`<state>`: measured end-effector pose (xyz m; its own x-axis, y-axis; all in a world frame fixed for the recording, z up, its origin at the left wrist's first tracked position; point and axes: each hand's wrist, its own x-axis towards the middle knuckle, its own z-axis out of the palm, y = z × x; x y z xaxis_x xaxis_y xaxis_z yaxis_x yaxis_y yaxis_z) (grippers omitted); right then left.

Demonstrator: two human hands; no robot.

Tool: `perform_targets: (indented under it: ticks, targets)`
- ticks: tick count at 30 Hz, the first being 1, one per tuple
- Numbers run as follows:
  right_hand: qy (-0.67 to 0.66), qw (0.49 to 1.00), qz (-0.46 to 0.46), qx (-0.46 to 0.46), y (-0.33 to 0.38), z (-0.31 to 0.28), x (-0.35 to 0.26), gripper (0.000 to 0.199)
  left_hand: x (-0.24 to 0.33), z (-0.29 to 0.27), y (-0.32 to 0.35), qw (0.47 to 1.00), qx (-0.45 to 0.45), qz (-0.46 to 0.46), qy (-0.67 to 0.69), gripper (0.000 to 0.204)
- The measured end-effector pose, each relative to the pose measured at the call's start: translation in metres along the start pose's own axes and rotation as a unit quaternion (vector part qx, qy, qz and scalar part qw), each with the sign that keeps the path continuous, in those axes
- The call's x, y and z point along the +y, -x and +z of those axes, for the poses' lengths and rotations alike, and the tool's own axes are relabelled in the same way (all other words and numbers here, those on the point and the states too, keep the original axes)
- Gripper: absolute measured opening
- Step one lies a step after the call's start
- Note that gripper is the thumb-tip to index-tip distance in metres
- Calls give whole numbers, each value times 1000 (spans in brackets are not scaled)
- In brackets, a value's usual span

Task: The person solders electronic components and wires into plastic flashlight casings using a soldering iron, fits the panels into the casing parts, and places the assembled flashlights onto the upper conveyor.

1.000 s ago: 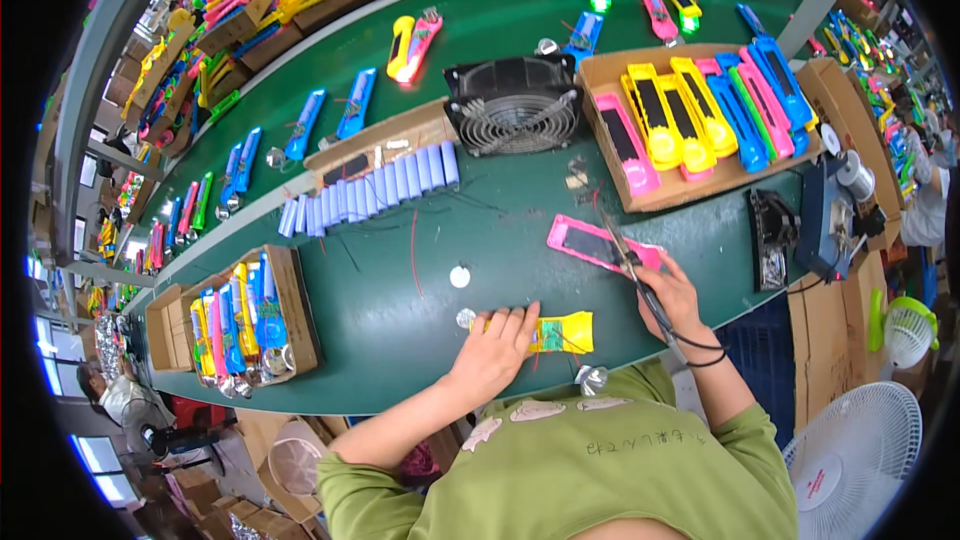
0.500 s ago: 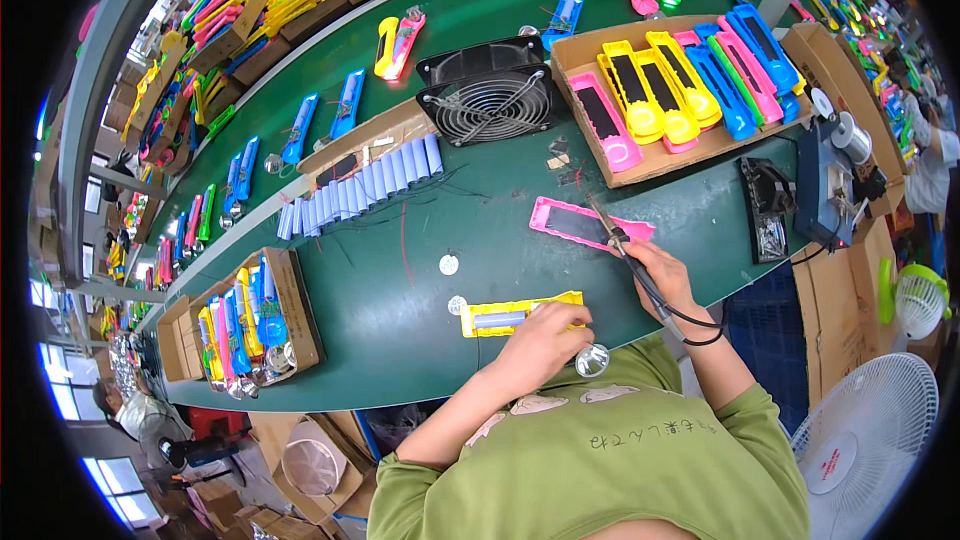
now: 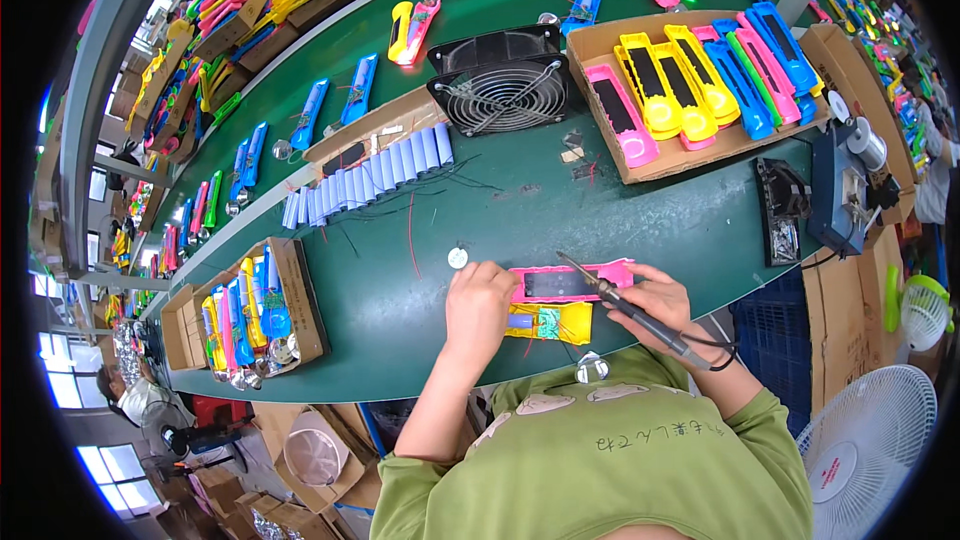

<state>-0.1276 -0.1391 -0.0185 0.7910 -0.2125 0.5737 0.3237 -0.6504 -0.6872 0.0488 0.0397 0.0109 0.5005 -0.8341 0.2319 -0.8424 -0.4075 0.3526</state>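
**Iron over the pink shell at the near edge**

The right hand (image 3: 655, 300) was clenched round a soldering iron (image 3: 625, 305), its tip slanting up and left over a pink shell (image 3: 570, 281) that lay flat on the green bench (image 3: 640, 220). The left hand (image 3: 478, 305) rested palm down at the shell's left end, fingers curled on it; whether it gripped anything I could not tell. A yellow shell (image 3: 555, 322) lay just nearer, touching the pink one, with a small circuit board showing in it. A silver reflector (image 3: 592, 370) sat at the bench's near edge, and a small white disc (image 3: 457, 258) just beyond the left hand. Further off stood a black fan (image 3: 503, 92), a row of pale blue cells (image 3: 365, 180) to its left, and a box of coloured shells (image 3: 700, 80) to its right. A second box (image 3: 255, 315) sat well to the left
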Motion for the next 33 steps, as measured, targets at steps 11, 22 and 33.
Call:
perform_targets:
  ticks: [11,22,33]
  targets:
    - [-365,815,416,172,-5,33,-4,14,-3,3,-20,983,-185,-6,10,5]
    - [-302,840,432,129,-4,42,-5,15,-6,7,-18,984,-176,-17,32,7]
    - [-341,832,413,145,-2,36,-8,19,-3,5,-21,983,-184,-19,11,8]
